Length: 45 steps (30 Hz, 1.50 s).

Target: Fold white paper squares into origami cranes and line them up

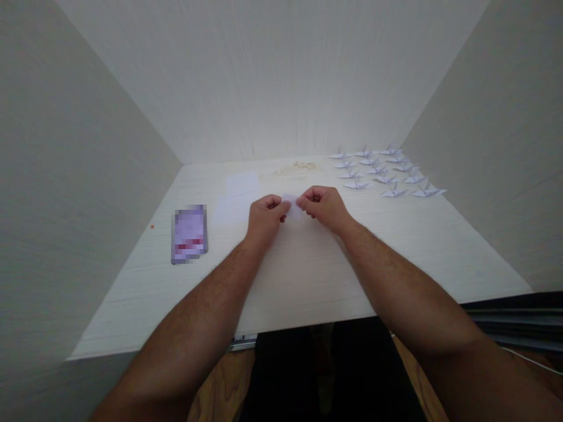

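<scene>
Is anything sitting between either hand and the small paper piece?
Nothing visible does: the left hand and right hand hold the small paper piece directly, one at each side. The folded paper cranes lie apart, farther back on the right.

Fourteen folded paper cranes [377,171] line the upper right of the frame; at center, two hands, one left hand [265,218] and one right hand [328,206], and one small paper [292,200]. Left: one pixelated purple object [189,231], one orange speck [152,226], pale sheets [240,190], seemingly two.
</scene>
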### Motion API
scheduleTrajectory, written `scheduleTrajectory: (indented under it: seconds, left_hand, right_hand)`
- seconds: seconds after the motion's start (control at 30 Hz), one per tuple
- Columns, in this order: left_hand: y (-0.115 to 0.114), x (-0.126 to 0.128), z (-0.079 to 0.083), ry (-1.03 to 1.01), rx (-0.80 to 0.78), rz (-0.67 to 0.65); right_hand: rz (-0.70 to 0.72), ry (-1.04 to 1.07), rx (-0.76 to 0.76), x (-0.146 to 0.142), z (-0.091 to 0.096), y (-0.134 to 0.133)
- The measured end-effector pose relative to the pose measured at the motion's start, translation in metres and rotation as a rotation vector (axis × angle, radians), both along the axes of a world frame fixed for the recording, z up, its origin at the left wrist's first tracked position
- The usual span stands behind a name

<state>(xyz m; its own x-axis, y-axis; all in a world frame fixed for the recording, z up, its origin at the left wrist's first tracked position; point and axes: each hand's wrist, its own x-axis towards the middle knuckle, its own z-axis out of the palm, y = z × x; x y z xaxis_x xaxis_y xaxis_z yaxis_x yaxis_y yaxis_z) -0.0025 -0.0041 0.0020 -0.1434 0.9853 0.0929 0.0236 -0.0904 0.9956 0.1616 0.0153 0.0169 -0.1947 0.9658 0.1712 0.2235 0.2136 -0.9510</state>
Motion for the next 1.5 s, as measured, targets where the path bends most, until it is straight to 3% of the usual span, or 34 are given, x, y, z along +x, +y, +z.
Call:
scheduleTrajectory:
  seconds: [0.17, 0.33, 0.57, 0.93, 1.2, 1.5]
  left_hand:
    - [0.002, 0.000, -0.002, -0.114, -0.008, 0.014]
    - [0.002, 0.001, -0.001, 0.049, -0.018, -0.010]
    - [-0.001, 0.007, 0.003, -0.044, -0.013, 0.065]
    - [-0.004, 0.008, 0.008, 0.015, -0.028, 0.069]
    - [-0.006, 0.007, 0.006, 0.030, -0.048, -0.095]
    - [-0.003, 0.008, 0.003, -0.049, -0.074, -0.024]
  right_hand:
    - [0.029, 0.002, -0.022, 0.001, -0.002, 0.001]
    - [-0.042, 0.003, 0.106, 0.001, -0.010, 0.006]
    - [-0.205, 0.034, 0.185, -0.005, -0.015, 0.005]
    - [-0.182, -0.034, 0.248, -0.008, -0.013, 0.000]
    - [-0.152, -0.060, 0.258, -0.010, -0.014, -0.002]
    - [-0.192, -0.113, 0.373, -0.010, -0.019, -0.003]
